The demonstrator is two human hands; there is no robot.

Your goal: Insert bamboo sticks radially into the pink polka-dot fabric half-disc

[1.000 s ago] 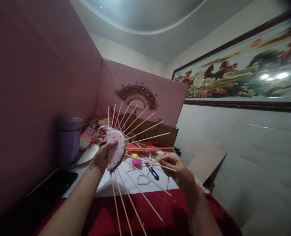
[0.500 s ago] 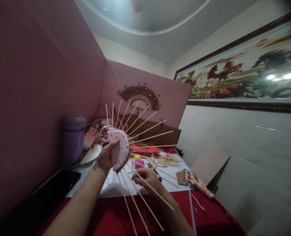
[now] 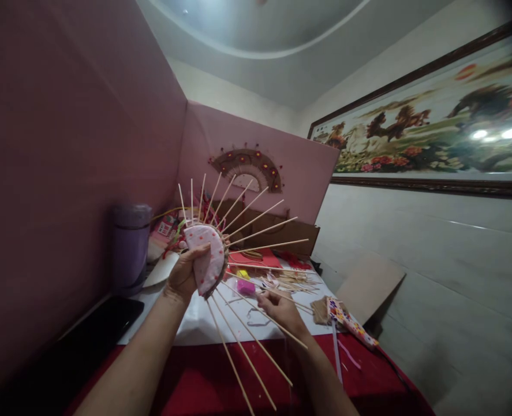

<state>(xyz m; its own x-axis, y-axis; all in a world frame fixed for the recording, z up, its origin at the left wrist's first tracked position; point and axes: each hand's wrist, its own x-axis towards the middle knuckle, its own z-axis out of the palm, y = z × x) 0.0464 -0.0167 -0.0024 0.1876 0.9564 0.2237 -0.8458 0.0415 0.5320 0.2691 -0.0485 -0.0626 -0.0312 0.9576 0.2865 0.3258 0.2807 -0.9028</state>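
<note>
My left hand [image 3: 183, 275] is closed on the straight edge of a hand fan frame [image 3: 206, 270], its thumb lying across the front. The frame has a half-round base in white cloth with red dots, and several thin wooden sticks [image 3: 262, 233] spread from its curved rim. Behind the lower sticks, my right hand [image 3: 282, 314] is low over the white table sheet, its fingers curled together. What those fingers hold, if anything, is hidden. Close to its fingertips lie a pink block [image 3: 245, 287] and a yellow piece [image 3: 242, 274].
A finished brown fan [image 3: 249, 163] with red flowers hangs on the pink panel. Loose sticks [image 3: 296, 282] and red paper [image 3: 264, 256] lie farther back. At left stand a purple bottle [image 3: 131, 248] and a black phone-like slab [image 3: 119, 318]. A flowered glue gun [image 3: 351, 323] is at right.
My right hand has moved right and slightly up, away from the base, to where blue-handled scissors lay. The fan frame has turned and shifted slightly left in my left hand.
</note>
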